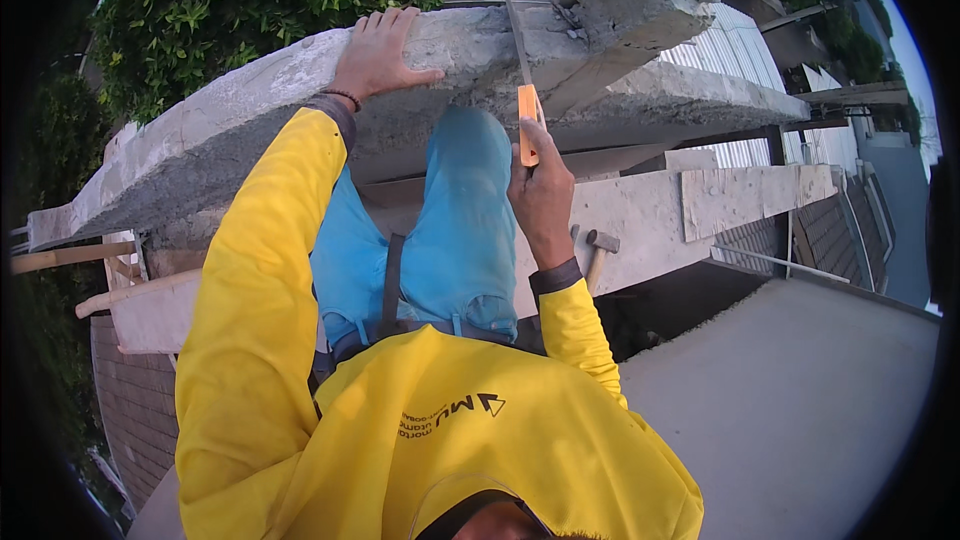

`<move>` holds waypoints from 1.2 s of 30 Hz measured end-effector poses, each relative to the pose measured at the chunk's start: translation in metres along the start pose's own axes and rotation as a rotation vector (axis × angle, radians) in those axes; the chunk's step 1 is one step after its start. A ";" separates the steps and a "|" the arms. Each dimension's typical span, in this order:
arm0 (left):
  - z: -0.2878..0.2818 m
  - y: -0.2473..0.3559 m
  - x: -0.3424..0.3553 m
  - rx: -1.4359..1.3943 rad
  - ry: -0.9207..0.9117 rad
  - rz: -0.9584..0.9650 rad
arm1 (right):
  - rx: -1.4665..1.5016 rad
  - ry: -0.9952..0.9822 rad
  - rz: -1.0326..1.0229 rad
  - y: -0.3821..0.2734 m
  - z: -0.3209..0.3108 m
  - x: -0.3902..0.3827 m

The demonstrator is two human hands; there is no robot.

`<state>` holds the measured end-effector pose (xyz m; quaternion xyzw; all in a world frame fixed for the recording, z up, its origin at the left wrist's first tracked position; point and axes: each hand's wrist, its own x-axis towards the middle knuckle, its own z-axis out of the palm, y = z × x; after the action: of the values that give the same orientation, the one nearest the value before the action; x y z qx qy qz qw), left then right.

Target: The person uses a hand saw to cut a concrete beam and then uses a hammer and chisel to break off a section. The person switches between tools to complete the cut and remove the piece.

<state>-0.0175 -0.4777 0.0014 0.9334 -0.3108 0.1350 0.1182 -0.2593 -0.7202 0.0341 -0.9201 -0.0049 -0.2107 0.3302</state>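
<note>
My left hand [378, 58] lies with fingers spread on top of a rough grey concrete beam [240, 90], its thumb pointing right. Wrapped round the orange handle of a hand saw [529, 130] are the fingers of my right hand [543, 190]. The saw's narrow blade, seen nearly edge-on, runs up and away across the beam. A hammer [600, 244] with a wooden handle rests to the right of my right wrist, on a pale board [640, 210]. My knees, in blue trousers, are close against the near side of the beam.
A broken concrete end [640, 10] with protruding bars sticks out at the upper right. Leafy bushes [250, 10] grow beyond the beam at left. A dark gap [690, 305] lies between the board and a smooth grey slab [780, 390]. Tiled roofs [130, 380] show lower down.
</note>
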 end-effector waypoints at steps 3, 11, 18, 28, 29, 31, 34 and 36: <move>0.002 -0.001 -0.001 -0.009 -0.010 -0.010 | 0.202 0.086 0.218 0.014 -0.028 -0.049; 0.008 -0.001 -0.005 0.022 -0.008 -0.005 | 0.135 0.074 0.250 -0.031 -0.097 -0.079; 0.004 0.000 -0.004 0.010 0.007 0.003 | 0.235 0.020 0.278 -0.046 -0.137 -0.060; 0.014 -0.005 -0.004 0.029 0.010 -0.019 | 0.350 -0.031 0.477 -0.069 -0.119 0.011; 0.013 -0.005 -0.004 0.037 -0.023 -0.020 | 0.286 -0.003 0.438 -0.064 -0.100 0.039; 0.011 -0.004 -0.004 0.012 0.019 -0.001 | 0.254 0.088 0.187 -0.045 -0.060 0.090; 0.008 -0.004 -0.004 0.030 0.013 -0.001 | 0.256 0.050 0.186 -0.004 -0.031 0.102; 0.010 -0.003 -0.006 0.016 -0.050 -0.019 | 0.210 0.096 0.082 0.009 -0.032 0.065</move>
<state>-0.0189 -0.4747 -0.0101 0.9403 -0.3038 0.1128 0.1041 -0.2116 -0.7549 0.0765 -0.8687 0.0267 -0.2392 0.4328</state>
